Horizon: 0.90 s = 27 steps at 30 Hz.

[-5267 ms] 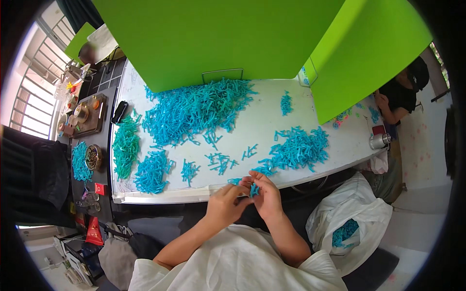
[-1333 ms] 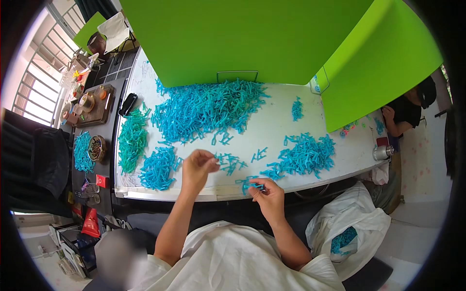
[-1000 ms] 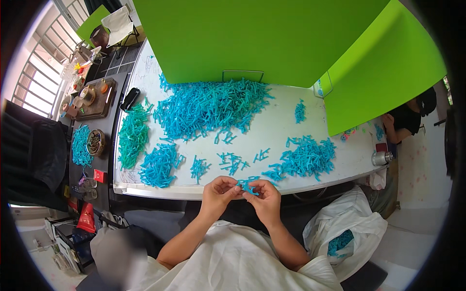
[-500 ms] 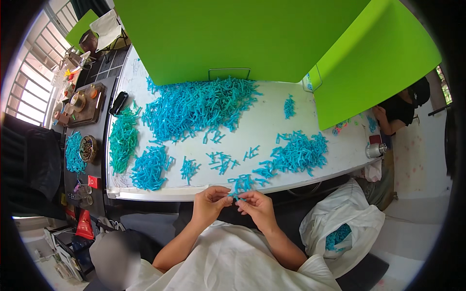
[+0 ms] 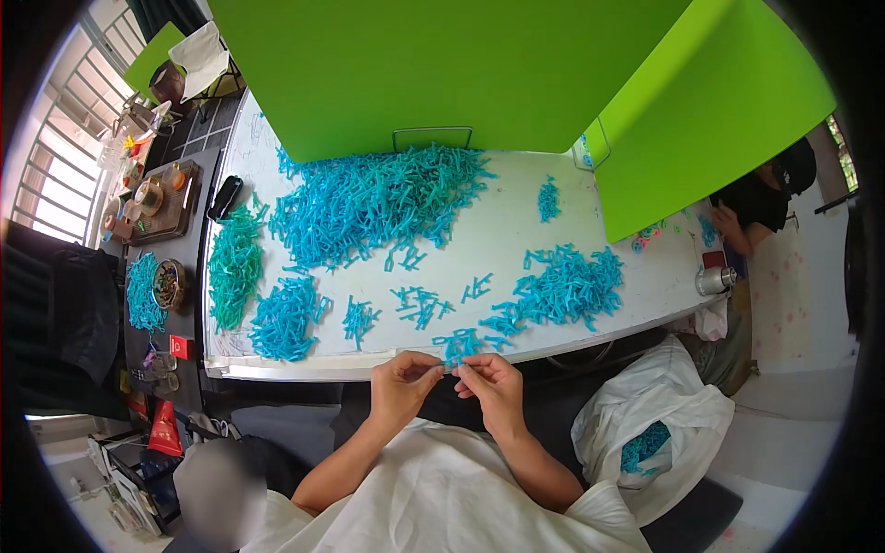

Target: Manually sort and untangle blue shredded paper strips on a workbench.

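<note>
My left hand and my right hand meet at the near edge of the white table. Thumb and fingers of each are pinched together on a small blue plastic piece, mostly covered by the fingertips. Just beyond them lies a little cluster of blue plastic pieces. A larger blue heap spreads to the right of it. Small loose groups of the same forked pieces lie farther in, and another blue heap sits at the left.
A big blue-green pile lies against an upright green panel. Greener pieces lie at the left edge beside a black case. A white sack of pieces stands at my right. Another person's hand shows at the far right.
My right fingertips have moved slightly closer to the left ones, and less of the small blue piece shows. The other person's arm at the far right has shifted. The heaps look unchanged.
</note>
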Each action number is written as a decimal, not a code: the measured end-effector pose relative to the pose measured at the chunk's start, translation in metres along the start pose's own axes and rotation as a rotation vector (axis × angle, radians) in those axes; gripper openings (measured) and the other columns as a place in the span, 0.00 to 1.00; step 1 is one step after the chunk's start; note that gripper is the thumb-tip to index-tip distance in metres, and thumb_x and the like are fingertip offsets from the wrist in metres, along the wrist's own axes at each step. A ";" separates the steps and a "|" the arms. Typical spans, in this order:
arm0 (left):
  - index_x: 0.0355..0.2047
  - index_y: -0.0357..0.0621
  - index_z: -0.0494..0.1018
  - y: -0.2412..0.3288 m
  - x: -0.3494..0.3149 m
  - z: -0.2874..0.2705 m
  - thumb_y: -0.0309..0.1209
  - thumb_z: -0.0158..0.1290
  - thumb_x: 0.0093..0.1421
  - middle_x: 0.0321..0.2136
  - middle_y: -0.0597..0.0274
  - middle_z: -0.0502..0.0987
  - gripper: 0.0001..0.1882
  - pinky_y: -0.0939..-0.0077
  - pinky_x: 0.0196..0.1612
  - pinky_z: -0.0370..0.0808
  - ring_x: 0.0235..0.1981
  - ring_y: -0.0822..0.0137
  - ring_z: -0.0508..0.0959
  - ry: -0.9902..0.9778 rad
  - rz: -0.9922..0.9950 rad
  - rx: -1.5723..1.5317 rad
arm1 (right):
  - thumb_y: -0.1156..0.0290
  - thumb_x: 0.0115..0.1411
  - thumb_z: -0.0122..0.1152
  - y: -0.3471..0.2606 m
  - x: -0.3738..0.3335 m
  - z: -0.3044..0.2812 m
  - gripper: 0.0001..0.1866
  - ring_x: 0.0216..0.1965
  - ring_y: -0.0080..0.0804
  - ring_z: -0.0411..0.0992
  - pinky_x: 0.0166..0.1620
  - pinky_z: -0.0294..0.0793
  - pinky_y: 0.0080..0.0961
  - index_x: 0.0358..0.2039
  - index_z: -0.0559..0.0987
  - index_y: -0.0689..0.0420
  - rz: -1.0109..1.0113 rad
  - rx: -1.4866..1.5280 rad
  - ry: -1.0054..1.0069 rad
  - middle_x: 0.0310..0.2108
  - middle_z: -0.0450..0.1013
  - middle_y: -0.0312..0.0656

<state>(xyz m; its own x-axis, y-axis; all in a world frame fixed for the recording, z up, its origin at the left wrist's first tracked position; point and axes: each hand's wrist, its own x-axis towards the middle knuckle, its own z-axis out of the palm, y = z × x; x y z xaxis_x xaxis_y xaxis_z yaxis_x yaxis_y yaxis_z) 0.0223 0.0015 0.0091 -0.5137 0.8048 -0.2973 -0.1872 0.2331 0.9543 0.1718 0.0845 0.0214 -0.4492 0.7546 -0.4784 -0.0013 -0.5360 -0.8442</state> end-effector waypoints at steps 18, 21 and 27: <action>0.34 0.33 0.82 0.007 -0.001 0.000 0.20 0.64 0.58 0.27 0.59 0.84 0.04 0.82 0.34 0.79 0.29 0.76 0.82 0.010 0.029 0.122 | 0.75 0.62 0.65 -0.003 -0.002 -0.003 0.10 0.26 0.23 0.77 0.29 0.77 0.18 0.43 0.79 0.64 0.115 0.125 -0.001 0.35 0.81 0.46; 0.34 0.32 0.82 0.006 -0.002 0.000 0.19 0.63 0.58 0.28 0.59 0.84 0.04 0.83 0.34 0.79 0.30 0.76 0.81 -0.002 0.003 0.101 | 0.75 0.62 0.64 -0.001 0.001 -0.007 0.10 0.26 0.23 0.77 0.30 0.77 0.17 0.44 0.79 0.63 0.240 0.280 -0.033 0.35 0.81 0.46; 0.33 0.33 0.82 0.007 0.000 -0.001 0.20 0.64 0.57 0.27 0.57 0.84 0.04 0.82 0.34 0.80 0.29 0.76 0.82 -0.034 0.085 0.163 | 0.77 0.62 0.65 0.011 -0.009 0.002 0.08 0.27 0.21 0.78 0.30 0.77 0.14 0.42 0.81 0.64 -0.220 -0.316 0.021 0.32 0.80 0.42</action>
<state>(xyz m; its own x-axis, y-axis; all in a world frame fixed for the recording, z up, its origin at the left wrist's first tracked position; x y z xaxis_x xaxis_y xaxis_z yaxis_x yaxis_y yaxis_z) 0.0204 0.0026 0.0155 -0.4926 0.8428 -0.2170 -0.0046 0.2468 0.9690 0.1744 0.0710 0.0174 -0.4501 0.8479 -0.2801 0.1814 -0.2203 -0.9584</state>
